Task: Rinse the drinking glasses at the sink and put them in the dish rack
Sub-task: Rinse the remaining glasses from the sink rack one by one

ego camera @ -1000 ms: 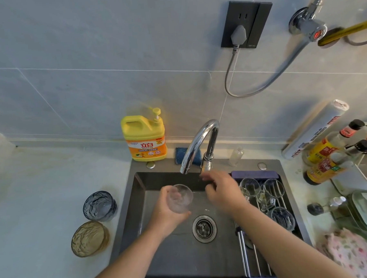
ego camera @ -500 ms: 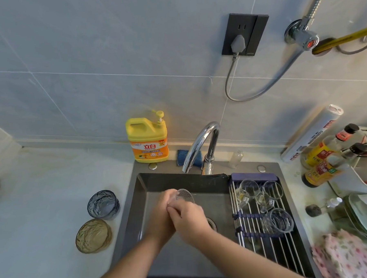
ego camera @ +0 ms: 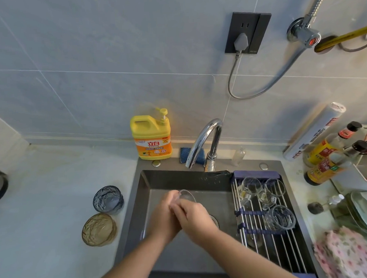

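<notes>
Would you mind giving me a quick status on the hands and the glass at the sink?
Left hand grips clear glass over sink. Right hand against it, grip hidden. Nothing blocks dish rack.

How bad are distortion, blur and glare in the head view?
Head view: wide-angle bowing of the wall grout lines; left hand, right hand and clear glass slightly smeared; bright glare streak on the faucet; lighting otherwise even, shadows soft.

Soft even daylight; edges bowed; hands blurred.
</notes>
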